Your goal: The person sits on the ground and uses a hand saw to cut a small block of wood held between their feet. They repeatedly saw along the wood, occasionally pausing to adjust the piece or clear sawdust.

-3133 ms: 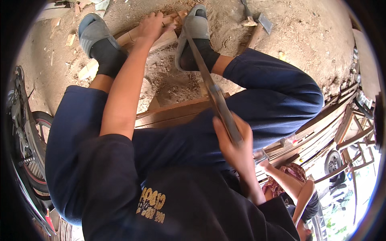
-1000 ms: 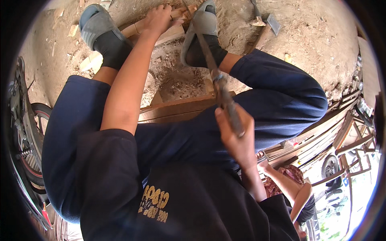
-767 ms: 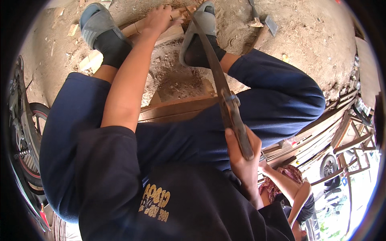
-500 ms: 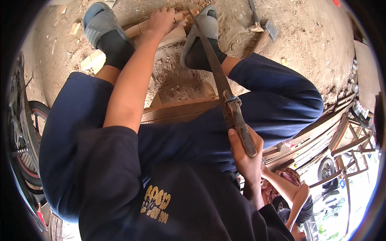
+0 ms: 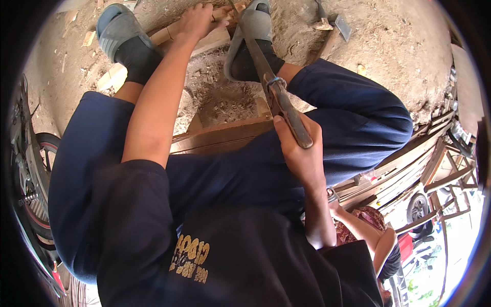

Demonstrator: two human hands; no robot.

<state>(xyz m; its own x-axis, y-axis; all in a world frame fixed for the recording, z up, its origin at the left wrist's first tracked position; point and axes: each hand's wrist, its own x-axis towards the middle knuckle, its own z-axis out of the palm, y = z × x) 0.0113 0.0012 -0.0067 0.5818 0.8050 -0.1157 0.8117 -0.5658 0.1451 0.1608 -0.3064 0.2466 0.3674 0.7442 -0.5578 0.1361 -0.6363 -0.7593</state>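
My left hand (image 5: pixel 197 21) presses down on a pale wooden piece (image 5: pixel 215 37) lying on the dirt between my feet. My right hand (image 5: pixel 300 156) is closed around the wooden handle of a long knife (image 5: pixel 279 100). Its dark blade runs forward past my right sandal (image 5: pixel 250 30) and meets the wood close to my left fingers. My left sandal (image 5: pixel 118 36) stands beside the wood's other end. I sit with knees bent in navy trousers.
A brown plank (image 5: pixel 220 137) lies under my legs. A small hatchet (image 5: pixel 335 23) rests on the dirt at the far right. Wood chips litter the ground. A motorbike wheel (image 5: pixel 36 169) is at the left, stacked wooden frames (image 5: pixel 434 153) and another person (image 5: pixel 371 233) at the right.
My right hand drew the knife back toward my body, then pushed it forward again along the wood. My left hand stayed on the wooden piece.
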